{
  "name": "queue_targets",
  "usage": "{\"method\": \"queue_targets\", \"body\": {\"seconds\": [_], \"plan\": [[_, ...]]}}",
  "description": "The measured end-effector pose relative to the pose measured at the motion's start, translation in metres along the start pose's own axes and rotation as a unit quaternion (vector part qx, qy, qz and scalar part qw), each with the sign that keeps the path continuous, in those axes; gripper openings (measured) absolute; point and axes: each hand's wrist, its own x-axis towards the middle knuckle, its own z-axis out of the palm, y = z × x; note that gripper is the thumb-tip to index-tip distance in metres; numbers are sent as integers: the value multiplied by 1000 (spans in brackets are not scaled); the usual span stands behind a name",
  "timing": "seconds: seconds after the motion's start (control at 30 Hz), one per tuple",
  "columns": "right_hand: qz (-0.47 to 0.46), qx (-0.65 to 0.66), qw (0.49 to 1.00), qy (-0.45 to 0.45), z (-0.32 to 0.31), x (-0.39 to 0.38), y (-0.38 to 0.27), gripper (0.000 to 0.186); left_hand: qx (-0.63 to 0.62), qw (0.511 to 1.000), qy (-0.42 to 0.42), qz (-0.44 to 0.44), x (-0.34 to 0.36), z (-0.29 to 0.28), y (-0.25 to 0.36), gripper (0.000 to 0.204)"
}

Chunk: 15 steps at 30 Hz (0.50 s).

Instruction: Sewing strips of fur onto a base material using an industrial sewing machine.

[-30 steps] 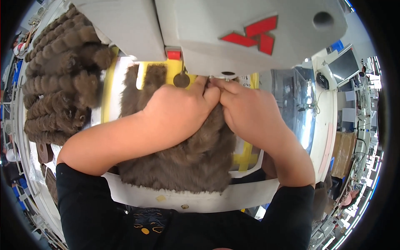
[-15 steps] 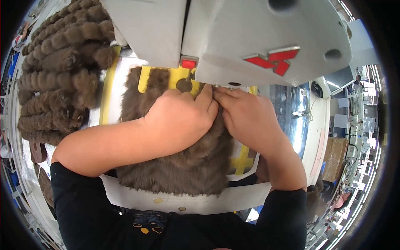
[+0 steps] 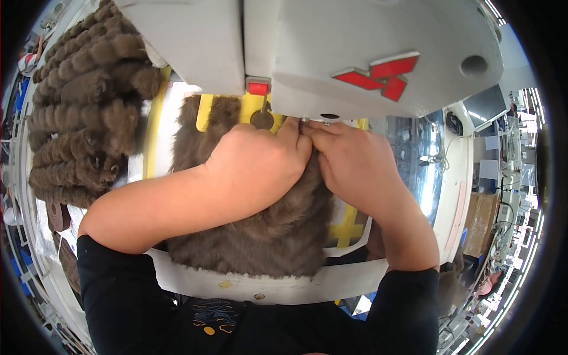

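Yeah, your left hand (image 3: 254,157) and right hand (image 3: 358,163) are side by side — grip pinching the brown fur piece (image 3: 254,251) in both — by the white machine head (image 3: 313,65).

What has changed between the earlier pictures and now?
Little: the grey machine head sits lower and further right in the picture than in the first, probably from camera movement. No visible grasp or release. The left hand and right hand stay close together at the fur piece; the ridged fur remains at left.
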Motion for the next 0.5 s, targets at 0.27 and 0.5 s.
{"method": "queue_targets", "body": {"seconds": [0.27, 0.5], "plan": [[19, 6, 1000, -4, -4, -1, 1, 26, -26, 1000, 12, 11, 2, -2, 1, 27], [6, 10, 1000, -4, -9, -3, 8, 31, -9, 1000, 23, 17, 8, -2, 3, 18]]}}
